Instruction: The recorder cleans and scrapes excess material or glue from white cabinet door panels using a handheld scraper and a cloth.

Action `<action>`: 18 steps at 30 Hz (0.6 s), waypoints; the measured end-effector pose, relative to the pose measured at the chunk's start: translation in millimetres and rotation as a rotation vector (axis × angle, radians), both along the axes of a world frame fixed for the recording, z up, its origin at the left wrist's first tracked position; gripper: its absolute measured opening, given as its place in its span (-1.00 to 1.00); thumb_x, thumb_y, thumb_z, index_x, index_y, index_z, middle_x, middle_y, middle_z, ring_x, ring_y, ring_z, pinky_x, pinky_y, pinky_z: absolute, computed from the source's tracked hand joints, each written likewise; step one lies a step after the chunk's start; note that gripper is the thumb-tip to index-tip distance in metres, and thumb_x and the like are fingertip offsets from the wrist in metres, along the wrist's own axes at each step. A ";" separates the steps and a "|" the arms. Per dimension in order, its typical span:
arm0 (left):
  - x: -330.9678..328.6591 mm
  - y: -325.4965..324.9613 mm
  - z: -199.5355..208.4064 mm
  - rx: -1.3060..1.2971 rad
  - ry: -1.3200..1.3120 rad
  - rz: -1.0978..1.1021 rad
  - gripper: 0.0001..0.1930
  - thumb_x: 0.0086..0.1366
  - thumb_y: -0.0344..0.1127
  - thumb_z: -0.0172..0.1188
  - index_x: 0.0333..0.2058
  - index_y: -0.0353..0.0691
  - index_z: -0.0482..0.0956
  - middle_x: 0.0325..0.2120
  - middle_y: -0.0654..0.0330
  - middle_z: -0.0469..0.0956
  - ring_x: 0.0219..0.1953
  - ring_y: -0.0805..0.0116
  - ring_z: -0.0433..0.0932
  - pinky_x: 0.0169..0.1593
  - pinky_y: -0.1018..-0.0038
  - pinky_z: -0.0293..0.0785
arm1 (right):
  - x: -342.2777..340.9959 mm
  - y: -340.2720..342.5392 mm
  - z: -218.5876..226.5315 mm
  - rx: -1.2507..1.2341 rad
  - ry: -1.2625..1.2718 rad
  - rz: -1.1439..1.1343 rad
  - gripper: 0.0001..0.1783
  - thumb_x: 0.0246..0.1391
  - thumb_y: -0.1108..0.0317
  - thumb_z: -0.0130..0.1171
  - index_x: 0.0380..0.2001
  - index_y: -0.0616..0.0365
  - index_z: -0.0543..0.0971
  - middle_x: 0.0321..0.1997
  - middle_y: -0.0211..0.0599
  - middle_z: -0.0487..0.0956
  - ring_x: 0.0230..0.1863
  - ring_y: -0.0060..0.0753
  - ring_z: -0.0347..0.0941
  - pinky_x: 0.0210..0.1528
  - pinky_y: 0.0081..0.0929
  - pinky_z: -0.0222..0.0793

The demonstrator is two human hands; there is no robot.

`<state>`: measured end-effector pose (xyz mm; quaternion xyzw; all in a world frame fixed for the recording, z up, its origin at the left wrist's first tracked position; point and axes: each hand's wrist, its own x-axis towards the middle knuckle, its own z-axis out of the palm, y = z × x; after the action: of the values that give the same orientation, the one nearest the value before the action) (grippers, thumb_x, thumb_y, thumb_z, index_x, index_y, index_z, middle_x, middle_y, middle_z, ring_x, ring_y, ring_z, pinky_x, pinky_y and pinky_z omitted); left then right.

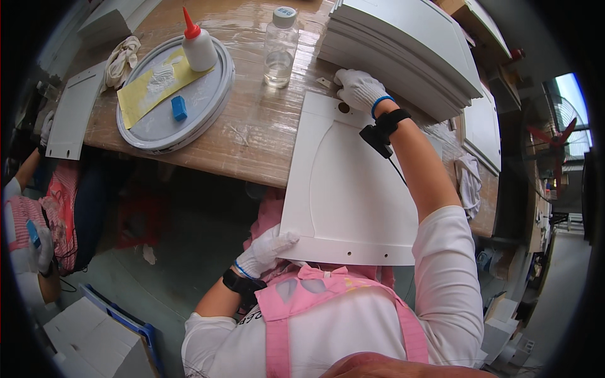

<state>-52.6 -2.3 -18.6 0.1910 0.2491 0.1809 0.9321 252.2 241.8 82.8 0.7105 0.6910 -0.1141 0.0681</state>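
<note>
A white panel [353, 195] with a shallow curved groove and several small holes lies in front of me, partly on the table and reaching over its near edge toward my body. My left hand [261, 251], in a white knit glove, grips the panel's near left corner, thumb on top. Over the far edge, beside a larger dark hole, is my gloved right hand [359, 90]. Its fingers are curled in; what they hold, if anything, is hidden. A small pale scrap [323, 82] lies by its fingertips.
A tall stack of white panels [403, 50] stands just beyond my right hand. Left of centre are a clear bottle [281, 50] and a grey lid [217, 94] bearing a red-tipped glue bottle [199, 49], yellow sandpaper [135, 101] and blue block [179, 108]. A co-worker handles another panel [72, 116] far left.
</note>
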 end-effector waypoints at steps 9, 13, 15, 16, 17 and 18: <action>10.8 4.1 17.2 0.001 0.033 0.058 -0.51 0.40 -0.22 0.11 0.18 -0.39 0.30 -0.02 0.02 0.51 -0.11 0.25 0.60 -0.15 0.36 0.66 | 28.6 -28.9 17.1 0.061 1.087 -0.397 -0.76 0.16 0.28 0.19 -0.19 0.22 0.57 -0.31 -0.20 0.62 -0.38 -0.38 0.54 -0.33 -0.44 0.50; 11.6 14.0 28.6 0.053 0.093 0.083 -0.49 0.42 -0.16 0.09 0.18 -0.41 0.29 -0.05 -0.02 0.53 -0.12 0.19 0.62 -0.18 0.37 0.68 | -5.7 -106.1 40.3 -0.029 1.764 -0.426 -0.83 0.28 0.30 0.11 -0.18 0.16 0.51 -0.41 -0.35 0.51 -0.45 -0.56 0.37 -0.47 -0.62 0.28; 7.3 20.5 11.6 0.362 0.311 0.115 -0.49 0.42 -0.14 0.09 0.17 -0.41 0.32 -0.07 0.00 0.54 -0.10 0.22 0.62 -0.09 0.41 0.61 | -21.5 -146.1 36.5 -0.107 1.732 -0.448 -0.85 0.26 0.36 0.12 -0.23 0.24 0.48 -0.42 -0.24 0.54 -0.44 -0.44 0.46 -0.39 -0.47 0.43; 6.6 24.2 5.8 0.668 0.525 0.137 -0.49 0.43 -0.12 0.09 0.16 -0.42 0.34 -0.09 0.01 0.55 -0.09 0.26 0.61 -0.01 0.45 0.54 | -28.5 -164.5 33.3 -0.133 1.691 -0.507 -0.83 0.24 0.36 0.12 -0.23 0.26 0.49 -0.41 -0.23 0.53 -0.44 -0.45 0.44 -0.39 -0.50 0.41; 6.4 30.2 24.1 0.928 0.751 0.242 -0.51 0.43 -0.14 0.11 0.14 -0.43 0.37 -0.16 0.05 0.57 -0.11 0.34 0.59 -0.04 0.47 0.53 | -28.1 -180.0 25.3 -0.159 1.664 -0.499 -0.82 0.24 0.36 0.11 -0.23 0.27 0.49 -0.41 -0.23 0.53 -0.45 -0.47 0.43 -0.39 -0.53 0.40; 5.3 30.7 31.8 0.806 0.700 0.423 -0.52 0.39 -0.18 0.18 0.12 -0.41 0.39 -0.18 0.09 0.57 -0.14 0.40 0.58 -0.06 0.48 0.53 | -33.6 -192.7 16.1 -0.174 1.679 -0.529 -0.81 0.24 0.34 0.11 -0.22 0.28 0.49 -0.41 -0.25 0.54 -0.45 -0.49 0.43 -0.39 -0.55 0.40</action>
<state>-47.3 28.5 13.2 0.5259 0.4869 0.3699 0.5912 218.6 49.1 99.0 0.5212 0.3149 -0.6624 -0.4363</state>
